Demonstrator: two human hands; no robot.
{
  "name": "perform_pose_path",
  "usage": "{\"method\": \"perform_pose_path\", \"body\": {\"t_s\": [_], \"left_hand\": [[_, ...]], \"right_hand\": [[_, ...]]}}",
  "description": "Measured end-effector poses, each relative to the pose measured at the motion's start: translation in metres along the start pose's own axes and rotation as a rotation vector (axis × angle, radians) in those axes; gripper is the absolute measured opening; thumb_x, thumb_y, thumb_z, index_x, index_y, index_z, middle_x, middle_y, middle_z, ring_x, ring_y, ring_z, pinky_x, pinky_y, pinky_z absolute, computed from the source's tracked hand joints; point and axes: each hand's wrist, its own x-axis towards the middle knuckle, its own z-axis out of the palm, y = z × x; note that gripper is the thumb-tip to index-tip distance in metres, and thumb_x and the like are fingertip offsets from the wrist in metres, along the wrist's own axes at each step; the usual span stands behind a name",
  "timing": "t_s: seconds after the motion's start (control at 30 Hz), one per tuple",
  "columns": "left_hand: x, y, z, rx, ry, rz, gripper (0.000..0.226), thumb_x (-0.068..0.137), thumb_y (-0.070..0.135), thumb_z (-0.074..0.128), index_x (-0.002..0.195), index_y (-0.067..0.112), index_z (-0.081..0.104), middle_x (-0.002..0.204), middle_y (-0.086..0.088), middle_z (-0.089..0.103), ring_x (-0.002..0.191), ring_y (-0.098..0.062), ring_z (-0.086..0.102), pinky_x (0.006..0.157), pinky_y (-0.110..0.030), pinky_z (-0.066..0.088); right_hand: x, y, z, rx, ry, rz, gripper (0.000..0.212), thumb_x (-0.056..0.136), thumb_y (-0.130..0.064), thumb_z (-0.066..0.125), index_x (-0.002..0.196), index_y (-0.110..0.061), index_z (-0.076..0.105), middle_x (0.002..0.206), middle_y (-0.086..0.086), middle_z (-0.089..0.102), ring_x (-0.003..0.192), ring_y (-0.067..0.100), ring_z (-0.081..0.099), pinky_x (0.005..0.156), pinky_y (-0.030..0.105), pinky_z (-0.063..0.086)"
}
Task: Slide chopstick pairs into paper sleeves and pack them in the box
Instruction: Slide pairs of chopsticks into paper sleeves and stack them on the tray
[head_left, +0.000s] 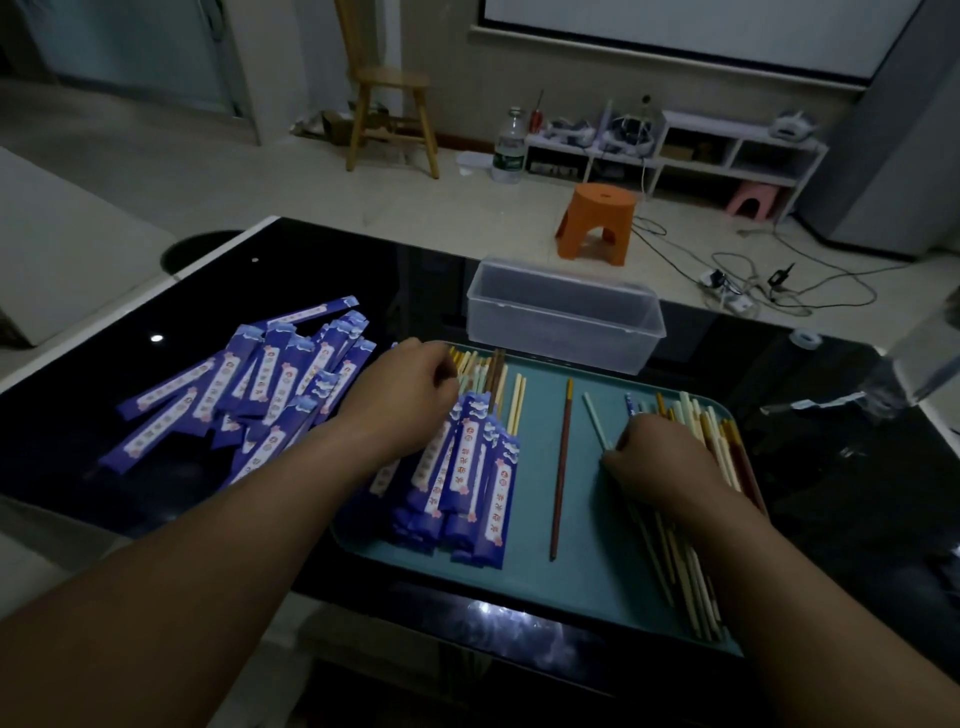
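Black table (363, 260), teal tray (587, 571) at near edge. Clear box (566, 322) just beyond tray, looks empty, so packing not begun. Empty sleeves (249, 395) heaped left, many left. Sleeved pairs (467, 478) stacked on tray's left; loose chopsticks (691, 561) on its right. Est. under half done. L hand (410, 395) curled over the stack's far ends, grip unclear. R hand (660, 457) curled, pinching pale chopstick (596, 418).

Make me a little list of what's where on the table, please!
Tray: teal, on the black table
Left hand: fingers curled over sleeved chopsticks, tray's left side
Right hand: on loose chopsticks, tray's right side
Middle: one brown chopstick alone
Sleeves: blue pile, left of tray
Box: clear, behind tray, looks empty
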Motion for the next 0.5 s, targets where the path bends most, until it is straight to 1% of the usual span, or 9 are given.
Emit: {"method": "perform_pose_path", "body": {"t_s": [0.17,0.23,0.3,0.37,0.4,0.43,0.47,0.5], "left_hand": [[-0.002,-0.003,-0.003,-0.027,0.005,-0.009,0.006,0.103,0.031,0.058,0.103,0.028,0.063,0.1,0.009,0.054,0.086,-0.008,0.057,0.075,-0.029,0.047],[-0.002,-0.003,-0.003,-0.036,0.002,-0.003,0.007,0.103,0.031,0.057,0.103,0.027,0.063,0.1,0.009,0.054,0.085,-0.008,0.057,0.075,-0.03,0.048],[-0.003,-0.001,-0.003,-0.045,0.003,0.005,0.008,0.103,0.031,0.057,0.102,0.027,0.063,0.099,0.01,0.054,0.084,-0.007,0.056,0.075,-0.03,0.047],[-0.003,0.002,-0.003,-0.063,-0.002,0.019,0.008,0.103,0.032,0.056,0.1,0.028,0.062,0.098,0.011,0.053,0.083,-0.005,0.055,0.076,-0.031,0.049],[-0.004,0.004,-0.003,-0.076,-0.007,0.03,0.008,0.103,0.032,0.056,0.099,0.028,0.062,0.097,0.012,0.053,0.083,-0.005,0.055,0.078,-0.032,0.051],[-0.005,0.007,-0.003,-0.087,-0.011,0.039,0.009,0.103,0.032,0.056,0.098,0.027,0.062,0.097,0.012,0.053,0.084,-0.005,0.055,0.08,-0.034,0.052],[-0.006,0.009,-0.003,-0.098,-0.014,0.046,0.01,0.103,0.031,0.056,0.098,0.026,0.063,0.097,0.012,0.054,0.084,-0.005,0.056,0.081,-0.036,0.054],[-0.007,0.011,-0.004,-0.107,-0.016,0.051,0.01,0.103,0.03,0.056,0.098,0.025,0.064,0.097,0.012,0.054,0.084,-0.006,0.057,0.082,-0.038,0.054]], "right_hand": [[0.001,-0.012,-0.002,0.019,-0.032,-0.008,0.035,0.095,-0.033,0.068,0.068,-0.013,0.059,0.068,0.004,0.059,0.063,0.019,0.058,0.059,0.028,0.043],[0.0,-0.014,-0.004,0.038,-0.053,0.002,0.032,0.094,-0.032,0.069,0.07,-0.011,0.062,0.07,0.006,0.062,0.064,0.02,0.06,0.061,0.029,0.048],[0.0,-0.016,-0.007,0.066,-0.113,0.008,0.025,0.092,-0.027,0.071,0.077,-0.008,0.069,0.075,0.009,0.068,0.07,0.023,0.067,0.068,0.036,0.06],[-0.002,-0.022,-0.01,0.101,-0.182,0.012,0.019,0.092,-0.023,0.072,0.082,-0.006,0.071,0.082,0.011,0.071,0.076,0.024,0.07,0.075,0.04,0.063],[-0.003,-0.025,-0.011,0.109,-0.206,0.015,0.019,0.092,-0.024,0.073,0.083,-0.007,0.07,0.084,0.011,0.071,0.078,0.024,0.07,0.076,0.04,0.063],[-0.005,-0.027,-0.012,0.106,-0.218,0.017,0.02,0.092,-0.024,0.073,0.083,-0.007,0.068,0.084,0.011,0.069,0.078,0.023,0.069,0.073,0.038,0.062],[-0.006,-0.03,-0.013,0.088,-0.216,0.017,0.022,0.091,-0.025,0.074,0.08,-0.008,0.065,0.081,0.01,0.067,0.074,0.022,0.067,0.065,0.034,0.058],[-0.008,-0.032,-0.015,0.059,-0.204,0.014,0.025,0.091,-0.026,0.074,0.077,-0.009,0.062,0.077,0.008,0.063,0.069,0.02,0.062,0.057,0.029,0.05]]}}
